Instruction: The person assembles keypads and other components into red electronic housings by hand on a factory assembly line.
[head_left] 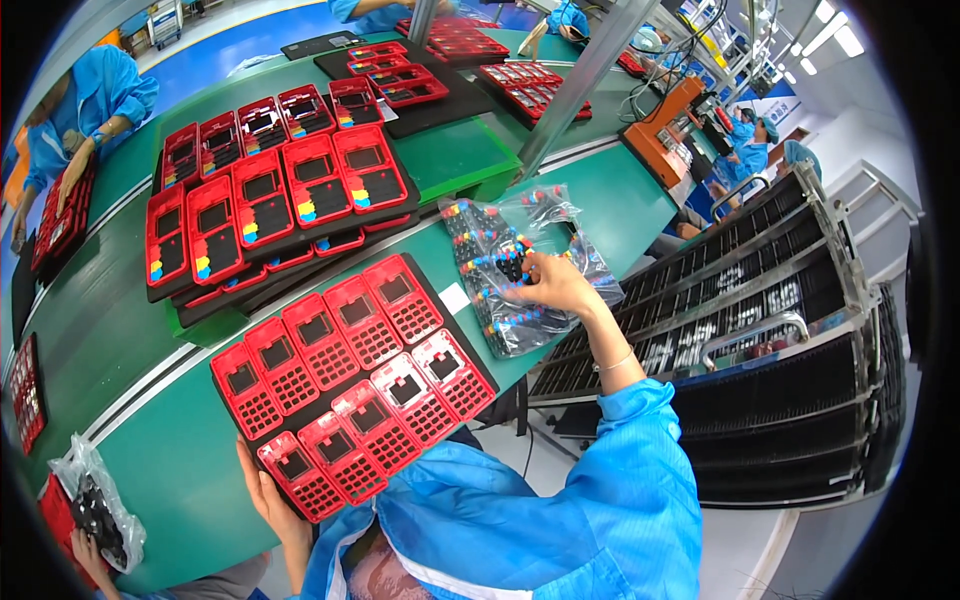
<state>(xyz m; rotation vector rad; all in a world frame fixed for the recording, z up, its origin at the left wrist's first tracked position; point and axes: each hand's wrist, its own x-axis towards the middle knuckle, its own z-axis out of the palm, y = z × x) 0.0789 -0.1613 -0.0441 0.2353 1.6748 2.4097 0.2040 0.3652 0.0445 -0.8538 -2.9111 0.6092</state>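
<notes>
My left hand (268, 500) grips the near left edge of a black tray (325, 400), its fingers partly hidden beneath it. Two rows of red plastic handset housings (365, 425), with square windows and grids of key holes, lie in this tray. It tilts over the near edge of the green bench. My right hand (556, 284) is on a clear plastic bag (520, 330) to the right of the tray. Its thumb and fingertips pinch a black keypad (512, 268) with small coloured keys, among several others in the bag.
Stacked trays (280, 205) of red housings with coloured keys stand behind. A metal post (570, 90) rises beyond the bag. Black slotted racks (720, 300) stand right of the bench. Co-workers in blue sit at left (100, 95) and far right (750, 150). Another bag (95, 510) lies lower left.
</notes>
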